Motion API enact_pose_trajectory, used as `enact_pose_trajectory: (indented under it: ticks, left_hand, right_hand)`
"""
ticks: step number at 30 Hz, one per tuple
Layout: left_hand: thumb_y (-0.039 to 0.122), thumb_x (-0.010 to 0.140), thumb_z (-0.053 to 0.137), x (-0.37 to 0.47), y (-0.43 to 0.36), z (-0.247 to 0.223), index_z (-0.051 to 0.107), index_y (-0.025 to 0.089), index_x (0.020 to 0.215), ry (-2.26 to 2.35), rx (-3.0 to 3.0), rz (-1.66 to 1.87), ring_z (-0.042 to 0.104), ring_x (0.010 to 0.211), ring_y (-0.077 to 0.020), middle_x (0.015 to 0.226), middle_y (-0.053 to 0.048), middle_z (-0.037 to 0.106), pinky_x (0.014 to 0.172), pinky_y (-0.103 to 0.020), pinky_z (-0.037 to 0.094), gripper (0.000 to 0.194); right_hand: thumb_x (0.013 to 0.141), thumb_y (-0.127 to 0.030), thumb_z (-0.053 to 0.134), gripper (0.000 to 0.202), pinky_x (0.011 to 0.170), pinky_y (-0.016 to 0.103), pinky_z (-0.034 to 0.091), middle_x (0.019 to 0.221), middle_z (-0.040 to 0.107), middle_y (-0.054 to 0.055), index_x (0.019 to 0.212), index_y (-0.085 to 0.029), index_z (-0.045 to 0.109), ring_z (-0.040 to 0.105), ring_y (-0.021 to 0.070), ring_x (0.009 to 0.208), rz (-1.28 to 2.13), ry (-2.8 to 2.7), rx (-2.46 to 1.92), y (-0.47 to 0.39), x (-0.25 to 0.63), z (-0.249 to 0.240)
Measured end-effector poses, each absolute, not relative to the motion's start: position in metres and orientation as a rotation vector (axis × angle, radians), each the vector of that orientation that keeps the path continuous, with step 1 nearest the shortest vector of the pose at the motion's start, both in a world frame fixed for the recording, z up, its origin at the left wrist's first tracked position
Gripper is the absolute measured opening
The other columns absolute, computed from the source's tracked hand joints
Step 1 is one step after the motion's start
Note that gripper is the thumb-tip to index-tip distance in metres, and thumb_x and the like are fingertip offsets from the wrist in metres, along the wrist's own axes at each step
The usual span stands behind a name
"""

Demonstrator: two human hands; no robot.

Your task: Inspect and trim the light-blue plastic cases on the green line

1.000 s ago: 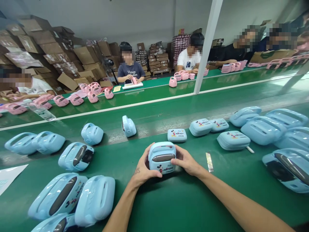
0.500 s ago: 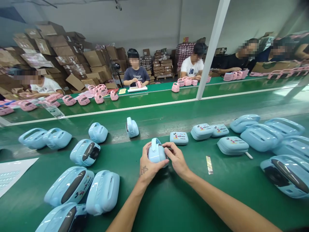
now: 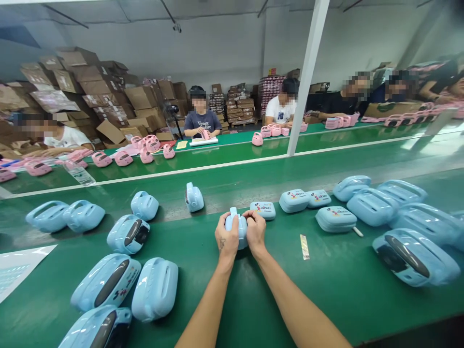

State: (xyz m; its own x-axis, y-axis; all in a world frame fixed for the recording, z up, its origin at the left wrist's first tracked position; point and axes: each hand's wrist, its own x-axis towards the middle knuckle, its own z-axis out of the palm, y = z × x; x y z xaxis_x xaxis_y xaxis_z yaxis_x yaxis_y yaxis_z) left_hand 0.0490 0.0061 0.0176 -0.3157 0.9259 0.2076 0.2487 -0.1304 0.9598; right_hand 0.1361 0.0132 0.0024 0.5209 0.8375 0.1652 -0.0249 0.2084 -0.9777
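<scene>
1. Your left hand [image 3: 225, 239] is wrapped around a blue casing [image 3: 242, 232], its thumb laid over the near end, apparently to keep it steady.
2. Your right hand [image 3: 256, 231] sits with bent fingers against the casing's right side; the tips are hidden, so I cannot tell whether they pinch or merely press.
3. The blue casing is between both hands, roughly upright, handle [image 3: 234, 211] on top and seen edge-on. Its long axis runs away from you, narrow end toward you, which seems to leave a broad side to each hand. I cannot tell whether its base touches the green table [image 3: 275, 299].
4. Just beyond your right hand lies a flat printed case [image 3: 267, 210], long axis crosswise, print toward you.
5. To the right of that hand, a thin strip [image 3: 305, 247] lies flat, pointing roughly away from you, probably kept aside yet within reach.
6. Left of your left hand, a printed casing [image 3: 105, 285] slants from near left to far right, its dark window facing your hands.
7. Well right of your right hand, a windowed casing [image 3: 416, 256] slants the other way, window toward you; such spacing likely leaves your hands working room.
8. Beyond your left hand, a small-looking casing [image 3: 195, 197] stands end-on; farther still, pink casings [image 3: 123, 158] line the opposite bench.
</scene>
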Motion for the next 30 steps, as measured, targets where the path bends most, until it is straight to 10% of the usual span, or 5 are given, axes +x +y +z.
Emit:
enact_pose_trajectory:
  ticks: [14, 23, 30]
  left_hand:
    - [0.049, 0.069, 0.072, 0.051, 0.003, 0.015, 0.071, 0.020, 0.091, 1.516, 1.181, 1.578, 0.068, 0.086, -0.0254, 0.090, -0.007, 0.075, 0.082, -0.035, 0.052, 0.036]
    - [0.064, 0.076, 0.062, 0.027, 0.002, 0.017, 0.071, 0.013, 0.111, 1.141, 1.016, 1.546, 0.073, 0.084, -0.0264, 0.097, -0.011, 0.078, 0.078, -0.039, 0.058, 0.062]
    - [0.074, 0.084, 0.048, 0.021, 0.003, 0.003, 0.077, 0.014, 0.082, 1.303, 1.134, 1.503, 0.073, 0.085, -0.0296, 0.080, -0.011, 0.078, 0.083, -0.041, 0.055, 0.067]
  right_hand:
    - [0.065, -0.025, 0.045, 0.020, 0.083, 0.035, 0.048, 0.074, 0.070, 0.002, 0.069, -0.023, 0.065, 0.061, 0.0228, 0.077, 0.759, -0.810, -1.215, 0.011, 0.133, -0.001]
    - [0.082, -0.046, 0.066, 0.039, 0.083, 0.043, 0.057, 0.100, 0.076, 0.009, 0.111, -0.020, 0.070, 0.072, 0.0290, 0.097, 1.198, -0.888, -0.958, -0.010, 0.151, -0.005]
    - [0.051, -0.030, 0.094, 0.080, 0.107, 0.048, 0.046, 0.125, 0.071, 0.008, 0.124, -0.022, 0.062, 0.064, 0.0313, 0.117, 1.142, -1.092, -1.015, -0.025, 0.164, -0.021]
